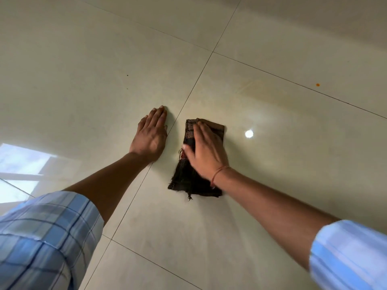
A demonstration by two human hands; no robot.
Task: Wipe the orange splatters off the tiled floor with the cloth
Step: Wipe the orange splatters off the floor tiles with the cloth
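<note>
The right hand (206, 150) presses flat on the dark cloth (193, 182), fingers straight, hiding its middle. The left hand (150, 136) rests flat on the floor (83, 59) just beside it, fingers together. 1 orange spot (317, 84) lies well apart. The right sleeve (351, 256) is blurred.
</note>
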